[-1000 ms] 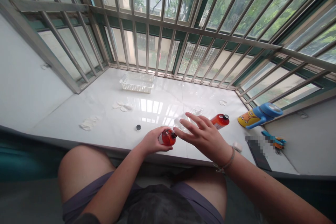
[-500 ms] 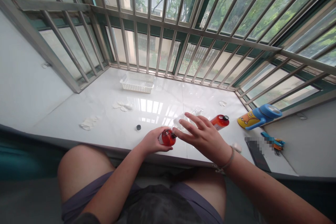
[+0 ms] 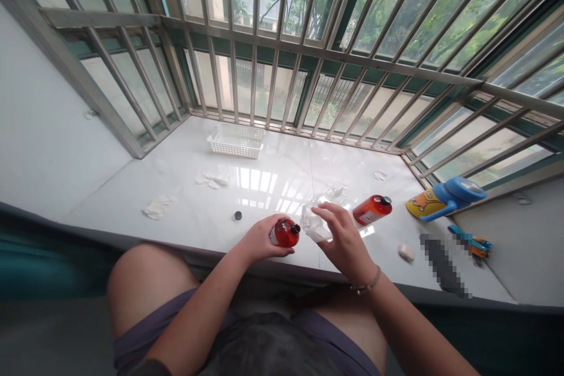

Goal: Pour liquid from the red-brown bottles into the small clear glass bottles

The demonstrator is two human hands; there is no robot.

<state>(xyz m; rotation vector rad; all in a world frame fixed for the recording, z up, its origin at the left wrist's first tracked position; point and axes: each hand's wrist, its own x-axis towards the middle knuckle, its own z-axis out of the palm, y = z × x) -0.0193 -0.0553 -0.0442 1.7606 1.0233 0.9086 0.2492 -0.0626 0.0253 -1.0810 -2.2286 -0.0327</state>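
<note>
My left hand (image 3: pixel 258 239) is closed around a small red bottle (image 3: pixel 285 232) with its neck pointing right, held just above the front edge of the white sill (image 3: pixel 185 188). Beside it, my right hand (image 3: pixel 346 241) grips a clear plastic bottle (image 3: pixel 312 224) whose mouth sits close to the red bottle's neck. A small black cap (image 3: pixel 238 215) lies on the sill left of my left hand. A second red bottle (image 3: pixel 372 209) with a dark cap lies on its side to the right.
A white slotted basket (image 3: pixel 235 141) stands at the back by the window bars (image 3: pixel 282 88). White crumpled bits (image 3: pixel 156 208) lie at the left. A blue and yellow flashlight (image 3: pixel 445 197), a dark flat object (image 3: pixel 443 264) and small tools (image 3: pixel 471 241) sit at the right.
My right hand, earlier spread open over the clear bottle, has closed on it and drawn it up beside the red bottle. The view shifted slightly.
</note>
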